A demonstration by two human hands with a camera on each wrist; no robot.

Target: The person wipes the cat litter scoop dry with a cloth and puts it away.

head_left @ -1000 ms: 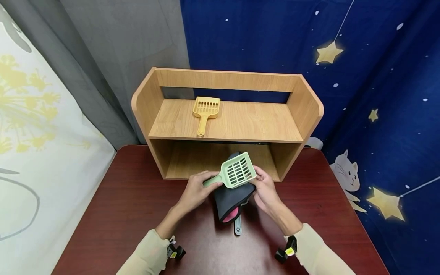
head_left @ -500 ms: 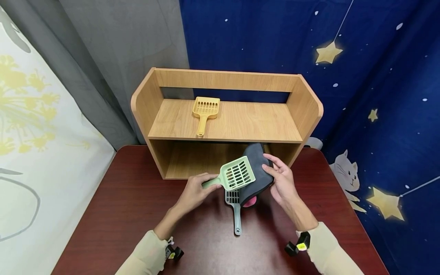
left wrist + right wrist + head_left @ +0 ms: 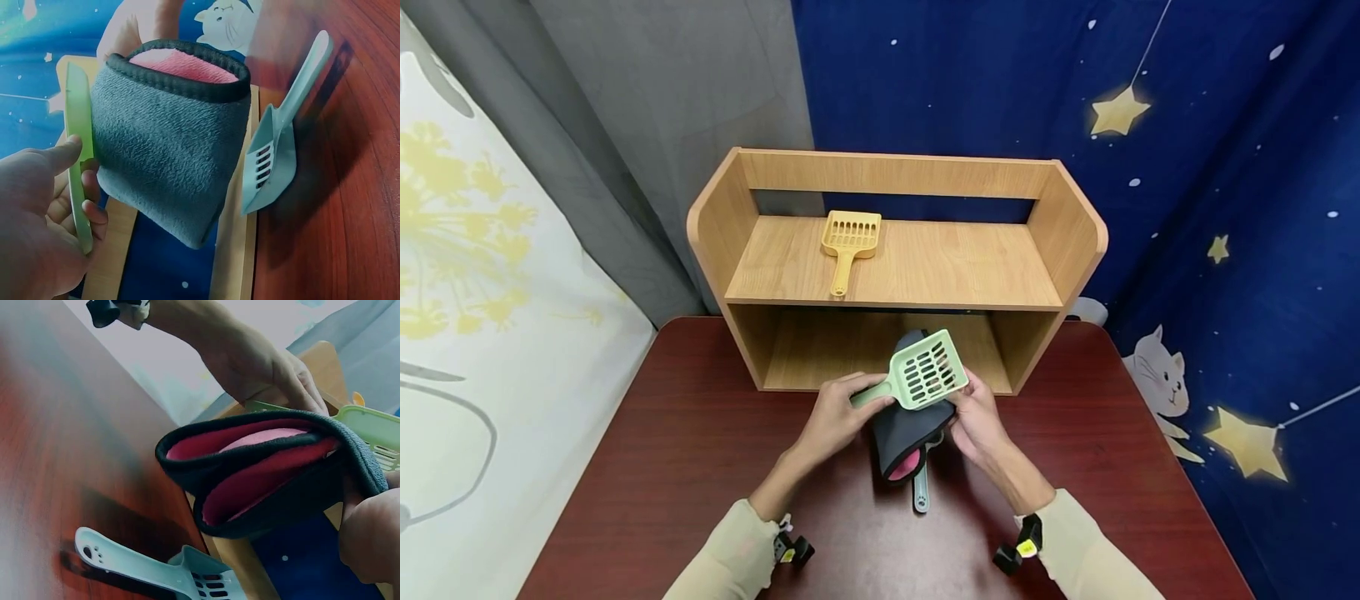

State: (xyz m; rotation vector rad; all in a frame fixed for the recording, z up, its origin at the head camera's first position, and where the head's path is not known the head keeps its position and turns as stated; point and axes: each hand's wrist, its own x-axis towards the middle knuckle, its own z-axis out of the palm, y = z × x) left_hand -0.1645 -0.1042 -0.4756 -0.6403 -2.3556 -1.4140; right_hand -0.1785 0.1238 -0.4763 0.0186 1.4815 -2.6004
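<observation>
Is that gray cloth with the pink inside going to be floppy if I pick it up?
The gray cloth probably flops and bends, since it's folded over itself in the right hand. It likely won't slip much, because its outside looks fuzzy.

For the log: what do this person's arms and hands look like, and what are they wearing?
The left hand and right hand are gloveless. Pale cream sleeves stop short of the hands. Near each sleeve's end sits a small, boxy black device with a yellow label.
</observation>
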